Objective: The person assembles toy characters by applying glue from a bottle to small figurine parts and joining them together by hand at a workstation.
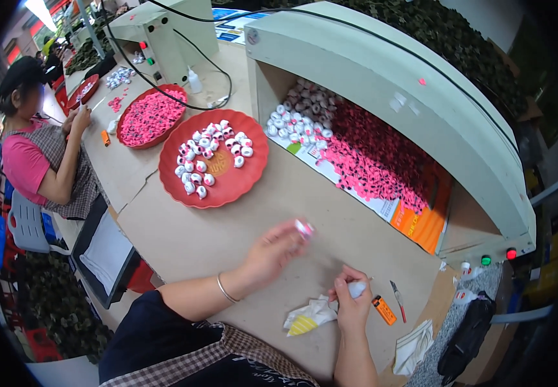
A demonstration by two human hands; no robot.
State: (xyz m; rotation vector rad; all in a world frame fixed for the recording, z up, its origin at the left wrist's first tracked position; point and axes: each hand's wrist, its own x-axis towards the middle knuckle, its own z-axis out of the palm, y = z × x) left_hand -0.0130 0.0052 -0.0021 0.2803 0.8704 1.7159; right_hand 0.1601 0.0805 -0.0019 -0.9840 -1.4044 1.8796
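Pinching the small pink-and-white piece [304, 227] in your left hand [272, 251] fingers, keep your right hand [351, 304], closed on the white applicator [358, 289], steady above the worktop [195, 238].

bench: long brown worktop [182, 238] | pale green hood [382, 71] | seat: grey chair [26, 227] | bright overhead light [41, 9]

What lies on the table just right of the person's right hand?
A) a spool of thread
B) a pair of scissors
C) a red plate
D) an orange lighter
D: an orange lighter lies on the table beside the right hand, next to a small knife.
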